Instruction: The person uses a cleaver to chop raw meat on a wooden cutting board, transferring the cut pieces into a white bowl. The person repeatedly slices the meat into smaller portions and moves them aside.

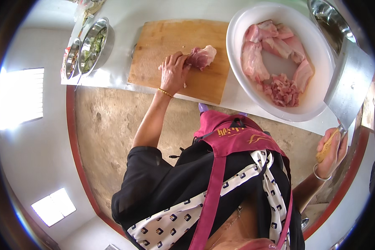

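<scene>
My left hand point(175, 70) rests over a piece of raw meat point(203, 57) on a wooden cutting board point(156, 37), its fingers and thumb about the meat's left end. Part of that piece is hidden under the fingers. Out to the right, my right hand point(332, 150) grips the wooden handle of a broad-bladed cleaver point(350, 84). The blade is raised beside the rim of a white oval basin point(237, 56). Inside the basin lie several large slabs of raw meat point(253, 61) and a heap of sliced meat point(282, 90).
At the left stand a steel bowl of chopped greens point(95, 50) and a smaller bowl point(71, 59). Another steel bowl point(328, 25) is behind the basin, at the right. The white table's point(122, 68) near edge runs in front of my magenta apron point(231, 134).
</scene>
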Tool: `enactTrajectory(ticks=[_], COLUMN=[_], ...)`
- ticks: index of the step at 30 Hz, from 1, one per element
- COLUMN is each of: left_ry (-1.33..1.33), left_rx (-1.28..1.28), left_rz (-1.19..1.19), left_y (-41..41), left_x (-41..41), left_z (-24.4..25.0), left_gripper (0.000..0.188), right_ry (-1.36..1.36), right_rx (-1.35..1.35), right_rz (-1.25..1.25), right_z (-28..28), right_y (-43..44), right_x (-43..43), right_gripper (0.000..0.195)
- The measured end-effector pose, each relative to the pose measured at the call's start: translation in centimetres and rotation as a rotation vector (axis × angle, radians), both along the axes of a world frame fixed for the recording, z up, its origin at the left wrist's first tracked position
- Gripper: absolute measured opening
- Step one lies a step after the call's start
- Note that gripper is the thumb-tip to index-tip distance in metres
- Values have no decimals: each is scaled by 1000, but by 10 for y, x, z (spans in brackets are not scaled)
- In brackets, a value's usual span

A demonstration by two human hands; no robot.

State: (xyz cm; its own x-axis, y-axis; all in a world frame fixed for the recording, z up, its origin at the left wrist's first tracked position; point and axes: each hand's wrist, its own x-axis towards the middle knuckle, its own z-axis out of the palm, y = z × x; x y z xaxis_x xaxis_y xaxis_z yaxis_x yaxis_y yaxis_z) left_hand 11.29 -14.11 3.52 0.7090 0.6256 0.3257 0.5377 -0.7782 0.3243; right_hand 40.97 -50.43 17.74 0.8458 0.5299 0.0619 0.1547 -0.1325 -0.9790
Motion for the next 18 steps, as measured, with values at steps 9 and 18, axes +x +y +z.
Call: enactTrajectory(ticks=[9,18], left_ry=[-18,-22], left_rx=[-11,39], left_rz=[158,123], left_y=[2,-37], left_x=[-45,-27], left_z=[4,-3], left_gripper=[9,11], right_ry=[42,10], right_rx=[-4,-31], right_rz=[-48,-28], right_z=[-5,-9], right_y=[-10,-15], right_x=[2,4], right_gripper=[32,32])
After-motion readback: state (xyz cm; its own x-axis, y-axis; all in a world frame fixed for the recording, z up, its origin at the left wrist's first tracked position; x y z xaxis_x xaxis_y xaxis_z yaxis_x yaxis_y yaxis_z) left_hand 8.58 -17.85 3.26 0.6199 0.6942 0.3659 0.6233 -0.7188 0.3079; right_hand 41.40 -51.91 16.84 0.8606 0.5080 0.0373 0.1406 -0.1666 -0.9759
